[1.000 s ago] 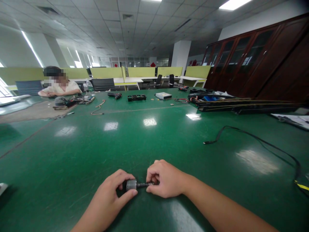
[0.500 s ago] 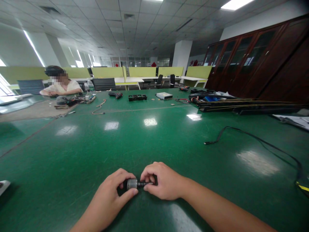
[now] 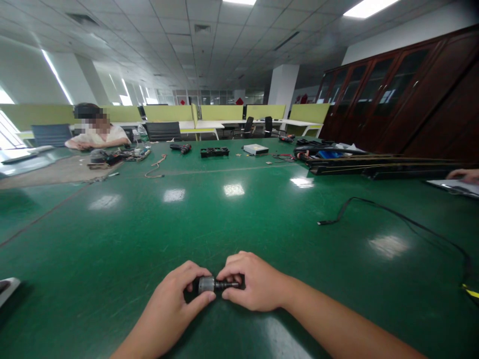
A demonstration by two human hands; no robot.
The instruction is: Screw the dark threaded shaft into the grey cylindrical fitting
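A small grey metal cylinder with a dark shaft [image 3: 209, 284] lies between my two hands, low on the green table [image 3: 232, 219]. My left hand [image 3: 172, 299] is closed round the cylinder's body, thumb below and fingers above. My right hand [image 3: 252, 281] pinches the dark shaft end with its fingertips. Both hands rest on the table near its front edge, almost touching each other.
A black cable [image 3: 392, 219] runs across the table on the right. Long black rails [image 3: 381, 167] lie at the far right, with another person's hand [image 3: 464, 174] beside papers. A seated person [image 3: 95, 134] works at the far left among tools. A white object [image 3: 7, 289] sits at the left edge.
My right hand has slid a little leftward along the shaft, closer to my left hand. Another person's hand has come into view at the right edge.
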